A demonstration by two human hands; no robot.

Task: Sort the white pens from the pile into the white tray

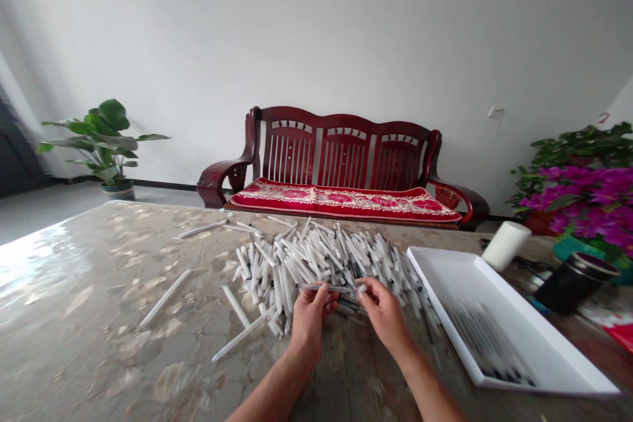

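A big heap of white pen barrels (316, 257) lies in the middle of a marble-patterned table (99, 290). My left hand (309, 316) and my right hand (383, 313) meet just in front of the heap. Together they pinch one thin pen (330, 288) held level between them, the left hand on its left end, the right hand on its right end. Several loose white barrels (165, 297) lie scattered to the left of the heap.
A white tray (519, 336) holding several thin dark refills stands at the right. Behind it are a white cup (505, 245) and a black cup (573, 283), with purple flowers (588, 204) beyond. A red wooden bench (341, 171) stands past the table's far edge.
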